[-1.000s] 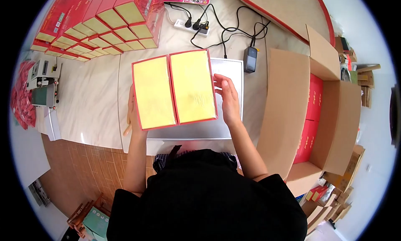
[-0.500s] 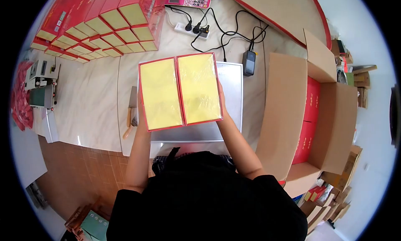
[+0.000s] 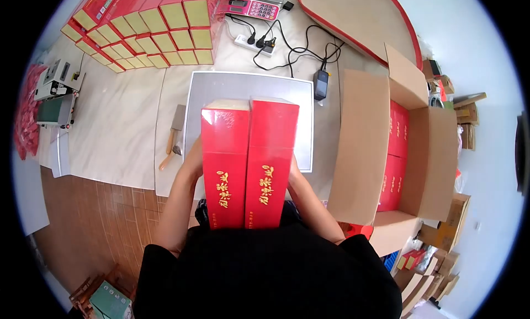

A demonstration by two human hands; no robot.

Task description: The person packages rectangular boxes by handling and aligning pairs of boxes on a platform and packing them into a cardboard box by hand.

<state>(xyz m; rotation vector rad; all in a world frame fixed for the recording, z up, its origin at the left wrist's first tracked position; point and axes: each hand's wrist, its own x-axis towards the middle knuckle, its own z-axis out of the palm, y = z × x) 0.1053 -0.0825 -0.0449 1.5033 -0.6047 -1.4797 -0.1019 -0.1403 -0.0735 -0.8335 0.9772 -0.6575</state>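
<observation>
Two red boxes with gold lettering, a left box (image 3: 225, 170) and a right box (image 3: 270, 170), are held side by side close to my body. Their red faces point up toward me, and their pale ends show at the far side. My left hand (image 3: 194, 157) grips the outer left side, and my right hand (image 3: 293, 167) presses the outer right side. Most fingers are hidden behind the boxes. Below them lies a grey white-edged board (image 3: 243, 84) on the table.
An open carton (image 3: 367, 148) at the right holds red boxes (image 3: 393, 178). Stacked red boxes (image 3: 149, 26) stand back left, beside a pink-keyed scale (image 3: 254, 8). A power strip (image 3: 254, 45), cables and a black adapter (image 3: 320, 85) lie behind the board. A scraper (image 3: 178, 120) lies left.
The two boxes have tipped and come closer to my body, from pale yellow sides facing up to red lettered faces facing up. Both hands moved with them and still hold them.
</observation>
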